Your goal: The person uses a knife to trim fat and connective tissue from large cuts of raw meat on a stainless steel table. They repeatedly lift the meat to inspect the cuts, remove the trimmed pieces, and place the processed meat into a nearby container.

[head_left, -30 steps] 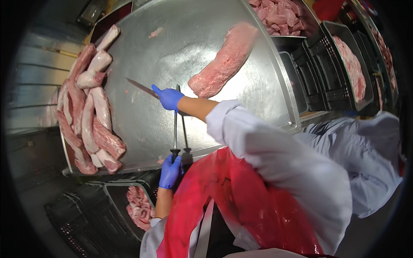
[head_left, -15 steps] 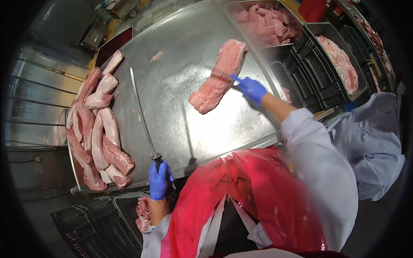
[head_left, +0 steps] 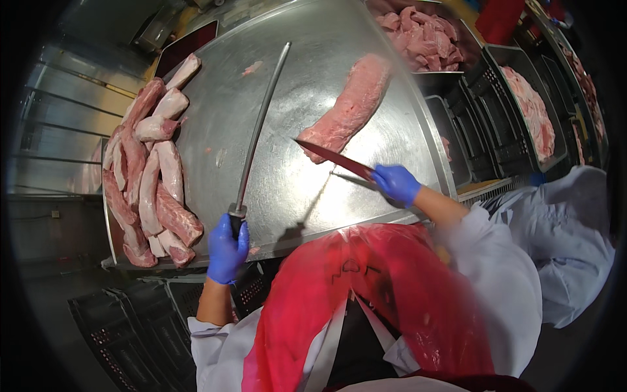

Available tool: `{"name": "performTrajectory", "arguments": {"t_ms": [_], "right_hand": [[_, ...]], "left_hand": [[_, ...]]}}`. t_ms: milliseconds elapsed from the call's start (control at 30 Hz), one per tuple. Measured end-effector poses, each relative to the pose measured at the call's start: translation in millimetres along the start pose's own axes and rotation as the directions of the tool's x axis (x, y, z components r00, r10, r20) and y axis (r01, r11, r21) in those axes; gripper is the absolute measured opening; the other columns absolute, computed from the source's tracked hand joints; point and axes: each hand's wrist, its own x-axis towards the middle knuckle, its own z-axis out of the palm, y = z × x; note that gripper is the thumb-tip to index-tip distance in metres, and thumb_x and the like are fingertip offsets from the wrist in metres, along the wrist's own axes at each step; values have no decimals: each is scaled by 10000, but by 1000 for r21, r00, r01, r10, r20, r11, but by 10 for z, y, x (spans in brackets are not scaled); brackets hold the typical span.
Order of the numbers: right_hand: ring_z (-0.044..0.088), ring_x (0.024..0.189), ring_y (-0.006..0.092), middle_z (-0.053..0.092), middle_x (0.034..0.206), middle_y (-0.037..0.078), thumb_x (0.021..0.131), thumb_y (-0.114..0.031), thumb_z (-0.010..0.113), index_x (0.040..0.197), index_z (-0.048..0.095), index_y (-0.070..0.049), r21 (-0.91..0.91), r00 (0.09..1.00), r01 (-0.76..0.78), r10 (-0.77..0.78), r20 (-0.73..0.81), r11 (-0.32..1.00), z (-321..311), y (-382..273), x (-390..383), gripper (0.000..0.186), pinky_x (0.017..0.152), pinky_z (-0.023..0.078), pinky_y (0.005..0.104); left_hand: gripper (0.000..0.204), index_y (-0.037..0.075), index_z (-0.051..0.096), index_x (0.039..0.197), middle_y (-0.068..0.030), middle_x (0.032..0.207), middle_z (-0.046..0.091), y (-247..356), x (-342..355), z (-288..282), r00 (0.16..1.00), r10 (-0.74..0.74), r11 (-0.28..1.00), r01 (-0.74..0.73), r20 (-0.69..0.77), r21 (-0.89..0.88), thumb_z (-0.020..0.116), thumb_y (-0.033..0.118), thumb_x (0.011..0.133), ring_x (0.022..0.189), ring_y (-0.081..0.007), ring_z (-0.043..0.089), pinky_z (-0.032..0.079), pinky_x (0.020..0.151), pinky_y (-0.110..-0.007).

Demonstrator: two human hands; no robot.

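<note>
My left hand (head_left: 226, 251), in a blue glove, is closed round the black handle of a sharpening steel (head_left: 260, 124). The rod points up and away over the metal table (head_left: 228, 111). In my gloved right hand (head_left: 396, 185) is a knife (head_left: 339, 160), its blade pointing left and a little away. The blade's tip overlaps the near end of a long piece of pale pink meat (head_left: 349, 108) in this view; I cannot tell whether they touch. The steel and the knife are apart from each other.
Several strips of meat (head_left: 149, 176) lie heaped along the table's left side. Beyond the right edge stand a container of meat pieces (head_left: 424, 39) and dark crates (head_left: 490, 114). More black crates (head_left: 147, 326) are below at left. Another person's white clothing (head_left: 555, 228) shows at right.
My left hand has raised the steel and swung its tip to the right. My right hand has drawn the knife back toward me, off the middle of the meat.
</note>
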Motion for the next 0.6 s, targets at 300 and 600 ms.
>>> {"name": "performTrajectory", "arguments": {"t_ms": [300, 600], "right_hand": [[516, 452, 132, 584, 641, 63, 1016, -355, 501, 893, 610, -44, 892, 970, -244, 108, 219, 380, -220, -631, 1064, 352, 434, 449, 292], [606, 568, 196, 620, 679, 100, 971, -369, 533, 815, 620, -45, 788, 872, -284, 488, -24, 546, -540, 703, 1572, 370, 523, 501, 367]], "left_hand": [[212, 7, 607, 1059, -200, 706, 603, 97, 510, 938, 954, 108, 979, -53, 279, -196, 649, 160, 918, 613, -379, 607, 460, 569, -448], [309, -53, 619, 917, -280, 760, 660, -2141, 623, 1549, 886, -460, 880, 464, -60, 103, 637, 256, 912, 708, -466, 655, 490, 623, -526]]}}
